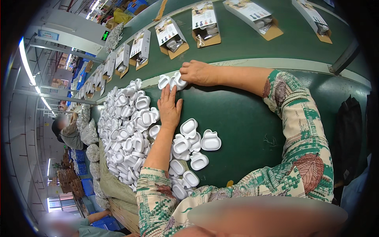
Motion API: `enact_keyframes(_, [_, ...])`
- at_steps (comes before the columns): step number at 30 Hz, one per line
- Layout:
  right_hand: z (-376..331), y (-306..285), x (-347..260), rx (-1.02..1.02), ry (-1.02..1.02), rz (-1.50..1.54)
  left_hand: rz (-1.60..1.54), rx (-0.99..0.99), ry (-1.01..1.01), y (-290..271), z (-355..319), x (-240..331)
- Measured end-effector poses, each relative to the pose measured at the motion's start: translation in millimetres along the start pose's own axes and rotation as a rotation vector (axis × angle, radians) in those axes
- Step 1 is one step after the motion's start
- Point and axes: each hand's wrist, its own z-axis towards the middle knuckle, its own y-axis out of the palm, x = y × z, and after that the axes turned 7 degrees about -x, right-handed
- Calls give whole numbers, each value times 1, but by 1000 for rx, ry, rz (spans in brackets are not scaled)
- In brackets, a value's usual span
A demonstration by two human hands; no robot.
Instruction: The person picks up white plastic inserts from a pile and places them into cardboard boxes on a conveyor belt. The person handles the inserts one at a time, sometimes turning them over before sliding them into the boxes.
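My right hand is at the near edge of the conveyor, its fingers curled round a white plastic shell. My left hand lies with fingers stretched out, their tips touching the row of shells there. Another white shell sits just left of those fingertips. Each shell has a rounded, shallow recess, and some show two ear-like bumps. A big heap of the same shells spreads to the left of my left forearm. Several loose shells lie on the green table right of that forearm.
Past the table's pale rim, open printed boxes stand in a line on the green conveyor. A metal post rises at the right. A dark bag hangs there. Two other people are at the left.
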Motion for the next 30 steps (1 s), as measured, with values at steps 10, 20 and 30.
enact_keyframes(10, [4, -10, 74, 105, 269, -355, -10, 2, -7, -2, -2, -2])
enact_keyframes(20, [3, -8, 96, 285, 459, -309, -21, 16, -4, 1, 0, -1])
enact_keyframes(30, [22, 17, -10, -78, 73, 44, -37, 142, -38, 4, -1, -3])
